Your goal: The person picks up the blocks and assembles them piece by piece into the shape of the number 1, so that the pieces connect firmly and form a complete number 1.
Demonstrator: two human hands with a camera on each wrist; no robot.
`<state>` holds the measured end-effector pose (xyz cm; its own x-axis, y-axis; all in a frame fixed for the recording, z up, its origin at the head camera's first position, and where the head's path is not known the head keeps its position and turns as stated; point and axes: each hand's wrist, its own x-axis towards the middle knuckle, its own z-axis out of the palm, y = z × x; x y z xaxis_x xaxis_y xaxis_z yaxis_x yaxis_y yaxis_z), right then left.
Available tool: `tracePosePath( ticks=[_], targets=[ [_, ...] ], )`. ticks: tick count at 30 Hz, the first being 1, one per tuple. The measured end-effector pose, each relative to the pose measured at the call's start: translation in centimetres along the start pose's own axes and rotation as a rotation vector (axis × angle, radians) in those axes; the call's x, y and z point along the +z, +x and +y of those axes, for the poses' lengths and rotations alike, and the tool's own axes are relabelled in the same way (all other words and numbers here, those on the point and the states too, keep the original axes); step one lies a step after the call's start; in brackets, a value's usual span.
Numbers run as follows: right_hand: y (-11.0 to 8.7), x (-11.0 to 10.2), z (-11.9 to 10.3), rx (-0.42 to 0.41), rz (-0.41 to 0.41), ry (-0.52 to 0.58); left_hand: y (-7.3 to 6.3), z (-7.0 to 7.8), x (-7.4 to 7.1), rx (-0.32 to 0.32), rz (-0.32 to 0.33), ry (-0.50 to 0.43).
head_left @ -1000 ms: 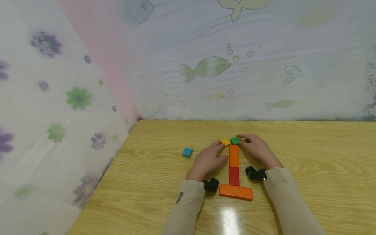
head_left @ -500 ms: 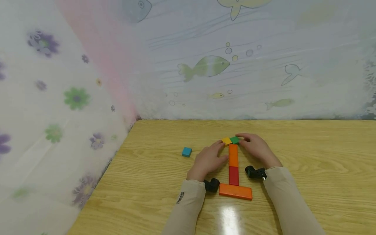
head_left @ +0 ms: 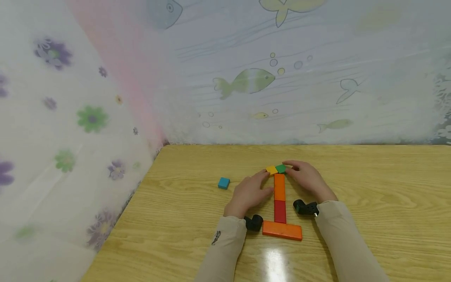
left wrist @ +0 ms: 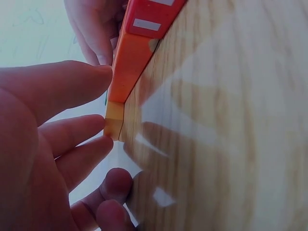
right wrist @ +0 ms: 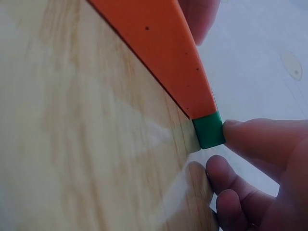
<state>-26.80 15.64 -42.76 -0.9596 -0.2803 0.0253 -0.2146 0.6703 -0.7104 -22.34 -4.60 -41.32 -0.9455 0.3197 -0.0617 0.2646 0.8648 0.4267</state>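
Left hand (head_left: 248, 194): open posture, fingertips against the yellow block (head_left: 271, 170); thumb just beside the upright orange strip (head_left: 280, 187), contact unclear. Right hand (head_left: 308, 178): thumb and fingers spread, fingertip on the green block (head_left: 281, 168). Yellow and green lie side by side at that strip's far end. Red block (head_left: 280, 212) adjoins its near end; orange bar (head_left: 282, 230) lies crosswise below. Blue block (head_left: 223, 183) sits apart, leftward, on the wooden table (head_left: 380, 215).
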Motion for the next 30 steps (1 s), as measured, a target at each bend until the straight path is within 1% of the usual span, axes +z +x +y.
tracePosePath(
  ticks=[9, 22, 30],
  targets=[
    [-0.05, 0.05, 0.08, 0.005, -0.002, -0.003, -0.03, -0.05, 0.03, -0.003, -0.002, -0.003],
    [-0.14, -0.03, -0.07, 0.029, 0.004, 0.031, -0.01, -0.10, 0.11, 0.003, -0.004, 0.012],
    [-0.05, -0.23, -0.09, 0.030, -0.010, 0.028, 0.05, -0.13, 0.12, 0.013, -0.007, 0.023]
  ],
)
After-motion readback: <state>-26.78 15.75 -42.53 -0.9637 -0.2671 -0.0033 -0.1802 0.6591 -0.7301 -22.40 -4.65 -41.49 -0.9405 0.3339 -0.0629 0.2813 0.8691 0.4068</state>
